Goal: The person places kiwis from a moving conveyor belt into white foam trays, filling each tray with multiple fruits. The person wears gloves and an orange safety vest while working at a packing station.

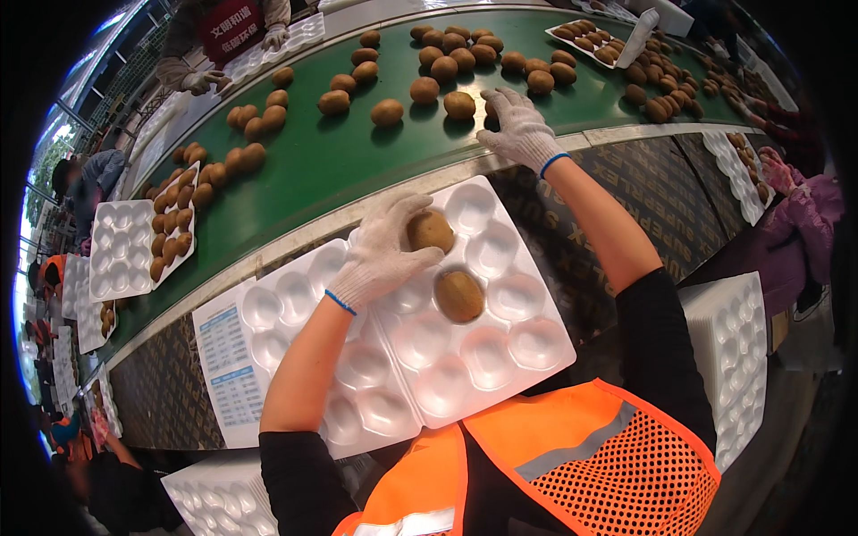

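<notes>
A white foam fruit tray [469, 395] with two hinged halves lies open before me, tilted against the conveyor's edge. My left hand [385, 244], in a knitted white glove, is closed around a kiwifruit [431, 232] at a cup of the tray's right half. Just below it, another kiwifruit [459, 296] sits in a cup. Over the green conveyor belt [315, 161], my gloved right hand [519, 127] has thumb and fingers around a kiwifruit [491, 114], mostly hidden by the hand. A loose kiwifruit [459, 106] lies just left of those fingers.
Many kiwifruit [444, 69] lie scattered along the belt. A partly filled tray [175, 221] stands at the left, another tray [590, 43] at the far right. A printed sheet [231, 368] lies beside my tray. Stacked trays [730, 362] stand right. A gloved co-worker [228, 33] works opposite.
</notes>
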